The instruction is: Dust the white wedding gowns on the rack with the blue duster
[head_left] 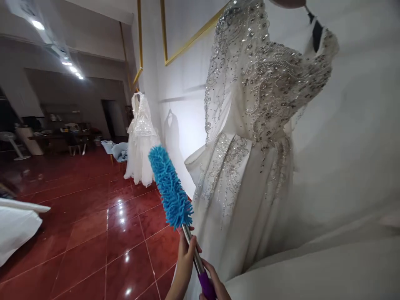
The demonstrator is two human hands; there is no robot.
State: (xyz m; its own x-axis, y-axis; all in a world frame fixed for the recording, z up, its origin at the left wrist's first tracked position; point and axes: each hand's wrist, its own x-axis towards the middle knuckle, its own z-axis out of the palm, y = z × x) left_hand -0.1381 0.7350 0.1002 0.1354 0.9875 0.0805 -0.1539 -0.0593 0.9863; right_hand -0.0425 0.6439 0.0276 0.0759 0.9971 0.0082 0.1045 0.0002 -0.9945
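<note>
A duster with a fluffy blue chenille head [171, 189] points up and away from me, tilted to the left. My left hand [187, 250] is closed around its metal tube, just below the blue head. Lower down, my right hand [215, 281] wraps the purple handle, partly cut off by the bottom of the view. Right beside the duster hangs a white wedding dress [243, 175] with silver beading over its bodice, sleeves and waist. Whether the blue head touches the skirt I cannot tell.
Another white gown [142, 133] hangs farther back by the wall, near pale blue chairs [119, 151]. Gold frames [193, 39] are on the wall. White fabric [18, 225] lies at the left over the glossy red tiled floor [84, 250]. A desk [59, 135] stands at the back.
</note>
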